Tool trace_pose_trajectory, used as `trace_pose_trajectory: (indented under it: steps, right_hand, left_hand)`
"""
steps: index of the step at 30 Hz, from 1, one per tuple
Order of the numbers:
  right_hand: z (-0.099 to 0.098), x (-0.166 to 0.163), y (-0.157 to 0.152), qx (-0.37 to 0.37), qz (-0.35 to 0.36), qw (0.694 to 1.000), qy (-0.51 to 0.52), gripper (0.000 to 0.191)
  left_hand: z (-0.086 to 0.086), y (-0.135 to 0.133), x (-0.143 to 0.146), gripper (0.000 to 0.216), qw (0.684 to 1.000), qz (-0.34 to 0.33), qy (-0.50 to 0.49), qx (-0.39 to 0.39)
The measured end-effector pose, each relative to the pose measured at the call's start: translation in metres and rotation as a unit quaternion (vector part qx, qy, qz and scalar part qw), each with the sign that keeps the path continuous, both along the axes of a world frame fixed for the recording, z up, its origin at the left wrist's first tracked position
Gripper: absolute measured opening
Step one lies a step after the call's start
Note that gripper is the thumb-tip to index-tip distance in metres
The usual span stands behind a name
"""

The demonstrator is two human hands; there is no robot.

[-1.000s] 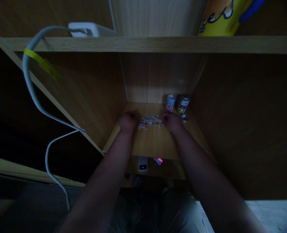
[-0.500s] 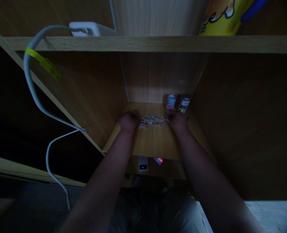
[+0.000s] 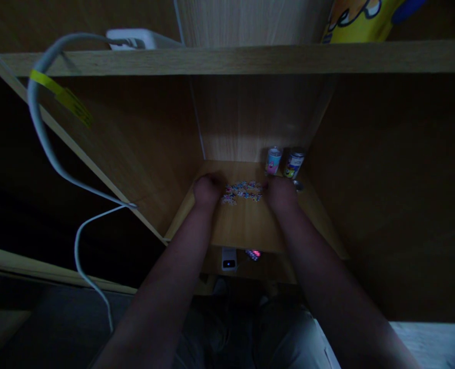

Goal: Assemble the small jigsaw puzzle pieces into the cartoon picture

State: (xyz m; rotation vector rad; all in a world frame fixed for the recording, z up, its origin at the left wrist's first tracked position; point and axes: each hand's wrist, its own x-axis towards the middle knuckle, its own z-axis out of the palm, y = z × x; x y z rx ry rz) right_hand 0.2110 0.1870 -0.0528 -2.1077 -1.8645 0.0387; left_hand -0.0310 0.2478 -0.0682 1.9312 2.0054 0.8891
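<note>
Small colourful jigsaw puzzle pieces point(image 3: 243, 190) lie in a loose cluster on the wooden shelf board point(image 3: 246, 225). At the cluster's left edge is my left hand point(image 3: 206, 190), its fingers curled in and mostly dark. My right hand point(image 3: 281, 192) is at the right edge, closed, with its fingertips close to the outermost pieces. Whatever either hand holds is hidden. Behind my right hand stand a pink and blue can point(image 3: 273, 160) and a second can point(image 3: 294, 164) with a blue and yellow label. A round, shiny lid-like disc point(image 3: 297, 185) lies beside that hand.
Side walls of the cabinet enclose both arms. An upper shelf edge point(image 3: 227, 60) crosses above, carrying a white device point(image 3: 143, 39) and a yellow item point(image 3: 362, 23). A grey cable point(image 3: 50, 148) hangs at left. Below sits a small white device point(image 3: 229, 259) with a dark display.
The view has shifted slightly. My right hand has moved a little, uncovering more of the round disc. My left hand stays beside the pieces, whose layout looks much the same.
</note>
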Motion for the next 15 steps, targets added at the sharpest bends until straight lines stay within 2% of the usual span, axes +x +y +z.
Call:
trace_pose_trajectory:
  steps: [4, 15]
  right_hand:
    - [-0.0019, 0.0007, 0.0008, -0.006, 0.033, 0.999, 0.003, 0.016]
    - [-0.007, 0.0048, 0.0034, -0.013, 0.083, 0.996, -0.008, 0.023]
  left_hand:
    - [-0.0003, -0.0004, -0.0004, 0.024, 1.0, -0.016, -0.017, 0.006]
    - [-0.0008, -0.0007, 0.0039, 0.016, 0.999, -0.029, -0.039, 0.007]
